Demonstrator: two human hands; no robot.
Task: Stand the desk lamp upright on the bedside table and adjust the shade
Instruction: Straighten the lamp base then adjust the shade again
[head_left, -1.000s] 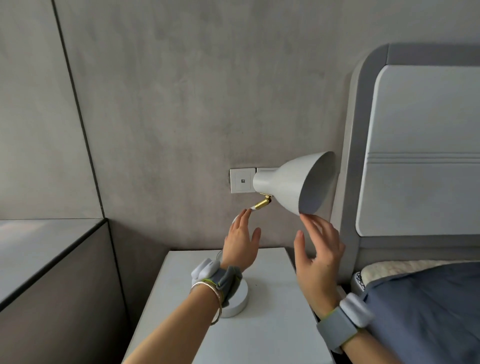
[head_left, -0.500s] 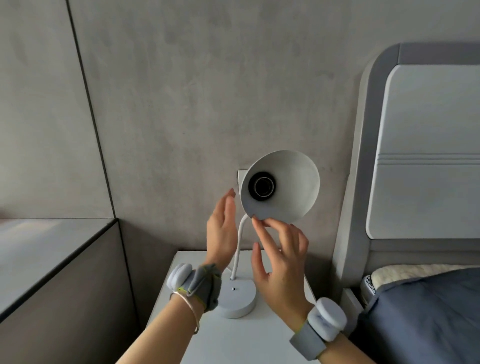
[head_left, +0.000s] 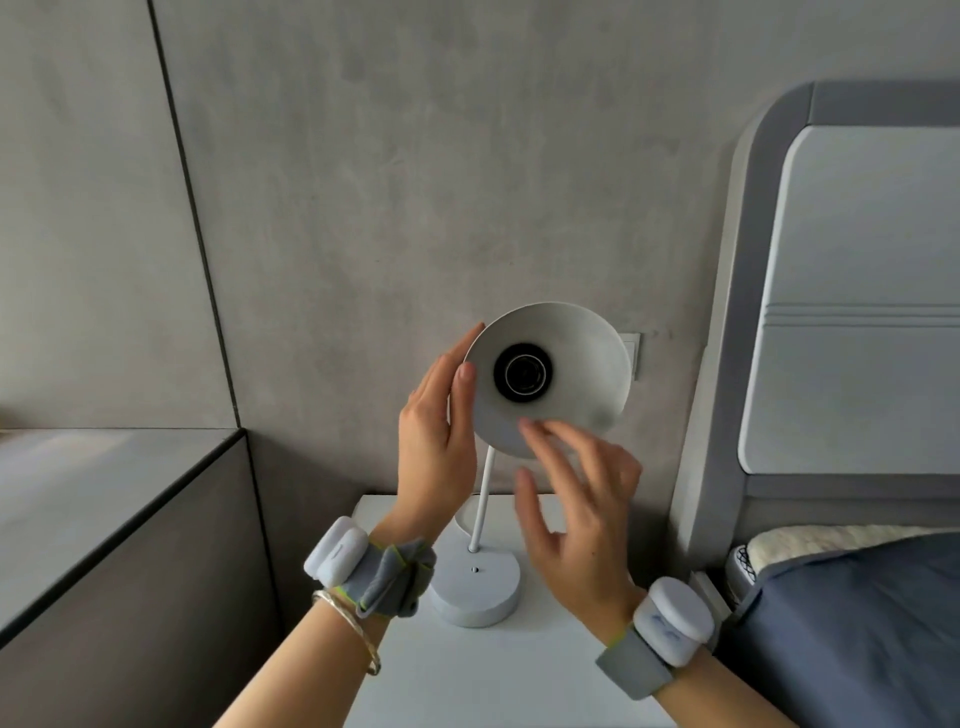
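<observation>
The white desk lamp stands upright on its round base (head_left: 475, 592) on the white bedside table (head_left: 467, 675). Its thin stem (head_left: 483, 499) rises to the shade (head_left: 571, 374), whose open mouth faces me with the dark bulb socket (head_left: 522, 373) showing. My left hand (head_left: 436, 447) holds the shade's left rim, thumb on the inner face and fingers behind. My right hand (head_left: 576, 519) is blurred, fingers spread, in front of the shade's lower rim and the stem; I cannot tell whether its fingertips touch the rim.
A grey padded headboard (head_left: 857, 312) and a bed with a blue cover (head_left: 857, 623) stand close on the right. A dark ledge (head_left: 104, 493) runs along the left. A wall socket (head_left: 634, 353) sits behind the shade on the concrete wall.
The shade has swung from facing right to facing me. My left hand moved up from the stem to the shade's left rim. My right hand's fingers have opened from their pinch on the lower rim.
</observation>
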